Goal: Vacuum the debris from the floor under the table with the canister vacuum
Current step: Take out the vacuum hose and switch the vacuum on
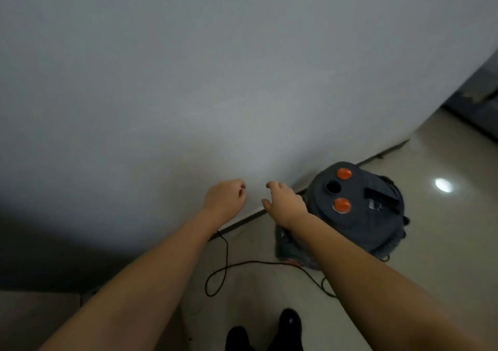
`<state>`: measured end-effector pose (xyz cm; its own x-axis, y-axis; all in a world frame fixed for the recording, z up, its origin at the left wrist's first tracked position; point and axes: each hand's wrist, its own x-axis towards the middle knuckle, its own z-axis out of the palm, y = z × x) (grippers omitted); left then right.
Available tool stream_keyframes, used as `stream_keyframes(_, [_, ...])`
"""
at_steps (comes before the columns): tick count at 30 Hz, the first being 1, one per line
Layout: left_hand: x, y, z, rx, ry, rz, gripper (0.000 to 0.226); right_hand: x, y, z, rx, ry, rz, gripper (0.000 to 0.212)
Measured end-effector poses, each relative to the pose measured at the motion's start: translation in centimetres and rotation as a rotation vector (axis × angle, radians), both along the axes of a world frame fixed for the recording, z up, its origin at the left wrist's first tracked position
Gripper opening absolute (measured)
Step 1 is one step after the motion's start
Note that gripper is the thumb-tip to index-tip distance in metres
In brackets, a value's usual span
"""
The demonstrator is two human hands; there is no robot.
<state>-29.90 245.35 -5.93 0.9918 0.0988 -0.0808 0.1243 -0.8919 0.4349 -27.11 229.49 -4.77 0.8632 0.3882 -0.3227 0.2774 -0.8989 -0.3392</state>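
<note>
Against the grey wall (215, 67), the canister vacuum (358, 210) sits on the tiled floor (444, 229) just right of the right hand (285, 205), whose fingers are loosely apart and empty, while the left hand (225, 198), fingers curled on nothing, hangs farther off.

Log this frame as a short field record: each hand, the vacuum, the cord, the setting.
left hand: fingers curled, holding nothing, raised before the wall
right hand: fingers relaxed, empty, raised beside the vacuum
vacuum: dark canister with two orange buttons, on the floor by the wall
cord: black, looped on the floor
hose: none held
</note>
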Motion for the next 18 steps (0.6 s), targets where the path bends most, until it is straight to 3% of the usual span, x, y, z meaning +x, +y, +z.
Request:
stream_keyframes(12, [5.2,-23.5,3.3,0.013,0.032,-0.531,0.026,-1.4,-25.8,3.4,-0.039,0.076,-0.468,0.037])
stream_keyframes(18, [6.5,-36.4,4.6,0.049,-0.006,-0.59,0.029,-1.1,-38.3,5.0,0.0,0.071,-0.53,0.039])
